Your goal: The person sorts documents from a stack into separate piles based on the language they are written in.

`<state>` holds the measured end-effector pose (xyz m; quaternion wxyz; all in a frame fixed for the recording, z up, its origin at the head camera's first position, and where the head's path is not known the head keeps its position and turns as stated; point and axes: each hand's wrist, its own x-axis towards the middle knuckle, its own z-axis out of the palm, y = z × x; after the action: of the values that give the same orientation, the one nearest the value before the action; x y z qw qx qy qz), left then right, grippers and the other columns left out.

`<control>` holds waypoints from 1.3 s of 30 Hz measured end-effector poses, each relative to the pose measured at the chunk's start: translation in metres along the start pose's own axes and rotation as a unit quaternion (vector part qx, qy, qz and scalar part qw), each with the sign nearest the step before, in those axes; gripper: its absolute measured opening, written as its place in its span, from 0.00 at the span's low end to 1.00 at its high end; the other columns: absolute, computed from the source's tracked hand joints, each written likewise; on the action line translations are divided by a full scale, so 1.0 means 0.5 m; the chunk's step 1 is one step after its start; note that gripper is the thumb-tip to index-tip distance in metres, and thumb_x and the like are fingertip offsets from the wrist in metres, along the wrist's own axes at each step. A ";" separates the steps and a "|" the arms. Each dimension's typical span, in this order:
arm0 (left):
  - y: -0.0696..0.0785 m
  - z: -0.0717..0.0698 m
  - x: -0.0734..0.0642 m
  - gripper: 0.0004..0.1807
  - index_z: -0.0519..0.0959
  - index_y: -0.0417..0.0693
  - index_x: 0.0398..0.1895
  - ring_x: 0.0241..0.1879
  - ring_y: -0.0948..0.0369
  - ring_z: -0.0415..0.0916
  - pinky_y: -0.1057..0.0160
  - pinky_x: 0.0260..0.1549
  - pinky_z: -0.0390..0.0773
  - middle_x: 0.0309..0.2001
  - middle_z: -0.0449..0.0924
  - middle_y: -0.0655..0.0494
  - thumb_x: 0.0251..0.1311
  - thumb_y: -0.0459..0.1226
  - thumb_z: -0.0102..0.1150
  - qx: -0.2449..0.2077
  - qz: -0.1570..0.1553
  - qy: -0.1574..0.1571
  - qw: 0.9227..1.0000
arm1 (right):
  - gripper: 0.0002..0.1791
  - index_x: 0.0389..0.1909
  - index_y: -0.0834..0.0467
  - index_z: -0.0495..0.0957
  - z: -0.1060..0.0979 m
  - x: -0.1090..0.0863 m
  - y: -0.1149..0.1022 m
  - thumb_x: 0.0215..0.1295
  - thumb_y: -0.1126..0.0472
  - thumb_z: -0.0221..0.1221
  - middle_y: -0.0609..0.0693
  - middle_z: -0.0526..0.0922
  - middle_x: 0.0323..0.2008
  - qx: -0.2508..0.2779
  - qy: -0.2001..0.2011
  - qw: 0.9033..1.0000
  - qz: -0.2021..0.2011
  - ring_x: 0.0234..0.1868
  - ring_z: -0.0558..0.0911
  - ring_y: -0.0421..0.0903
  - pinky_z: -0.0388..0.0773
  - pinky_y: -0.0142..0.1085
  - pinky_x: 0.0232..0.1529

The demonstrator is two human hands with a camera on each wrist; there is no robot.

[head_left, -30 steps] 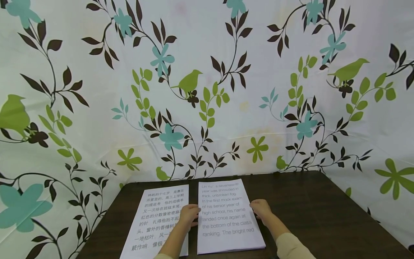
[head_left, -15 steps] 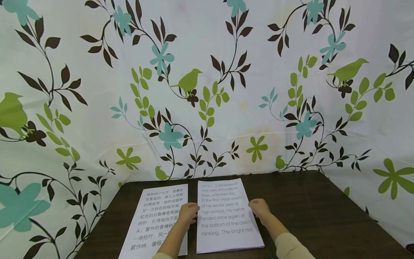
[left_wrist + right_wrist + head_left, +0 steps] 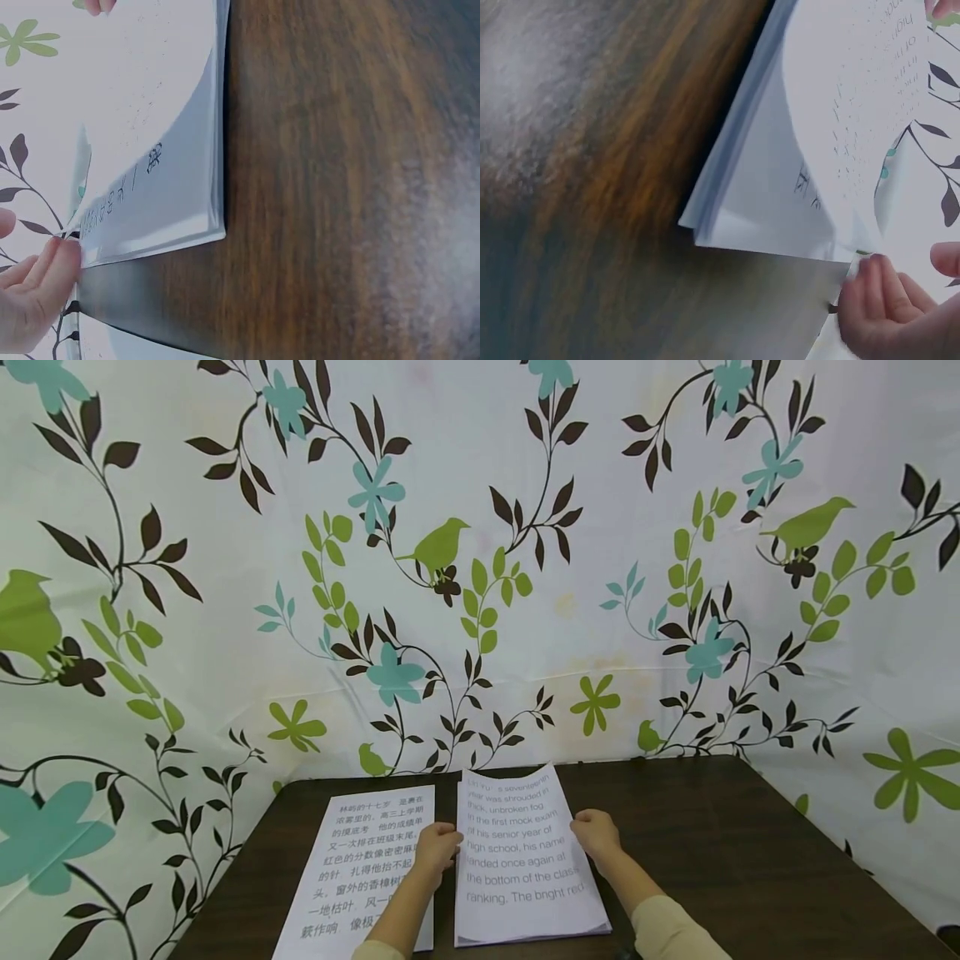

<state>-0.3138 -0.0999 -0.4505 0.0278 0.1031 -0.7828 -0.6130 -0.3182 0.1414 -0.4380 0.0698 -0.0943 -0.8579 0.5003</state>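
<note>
A printed sheet of paper (image 3: 517, 852) with English text curves upward at its far edge, above a stack of paper (image 3: 757, 202). My left hand (image 3: 437, 853) pinches the sheet's left edge, and my right hand (image 3: 600, 839) pinches its right edge. In the left wrist view, the bowed sheet (image 3: 135, 90) rises off the stack, baring a strip of printed characters beneath. The right wrist view has the fingertips (image 3: 874, 270) at the sheet's edge, with the thumb apart from them in that view.
A second printed paper (image 3: 360, 860) with Chinese text lies left of the stack, partly behind my left forearm. Both rest on a dark wooden table (image 3: 735, 860). Behind the table hangs a patterned cloth (image 3: 525, 610) with birds, leaves and flowers.
The top sheet lay flat earlier; now it is raised and bowed off the stack. My right hand has moved slightly up and left, while my left hand rose slightly.
</note>
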 end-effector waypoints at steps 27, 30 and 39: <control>-0.037 0.015 0.002 0.20 0.69 0.25 0.46 0.25 0.56 0.73 0.59 0.21 0.74 0.32 0.74 0.44 0.45 0.23 0.48 0.020 0.021 -0.022 0.999 | 0.11 0.31 0.76 0.73 0.011 0.005 0.049 0.46 0.73 0.48 0.56 0.74 0.21 0.019 -0.036 0.999 0.011 0.22 0.73 0.48 0.72 0.38 0.22; -0.034 0.014 0.001 0.21 0.68 0.24 0.46 0.26 0.55 0.73 0.58 0.22 0.75 0.33 0.74 0.43 0.44 0.22 0.47 0.007 0.023 -0.025 0.999 | 0.12 0.30 0.77 0.73 0.006 0.008 0.050 0.44 0.74 0.48 0.56 0.74 0.20 0.013 -0.033 0.999 0.003 0.22 0.73 0.48 0.72 0.38 0.22; -0.014 0.023 -0.005 0.23 0.68 0.24 0.47 0.26 0.55 0.74 0.60 0.21 0.74 0.31 0.75 0.45 0.41 0.21 0.46 -0.037 0.022 -0.042 0.998 | 0.12 0.34 0.77 0.71 -0.023 0.011 0.042 0.48 0.74 0.47 0.56 0.74 0.20 0.035 -0.040 0.999 0.008 0.20 0.74 0.46 0.72 0.37 0.20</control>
<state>-0.3124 -0.0903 -0.4599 0.0117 0.0587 -0.7623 -0.6444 -0.3190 0.1624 -0.4509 0.0351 -0.0785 -0.8414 0.5336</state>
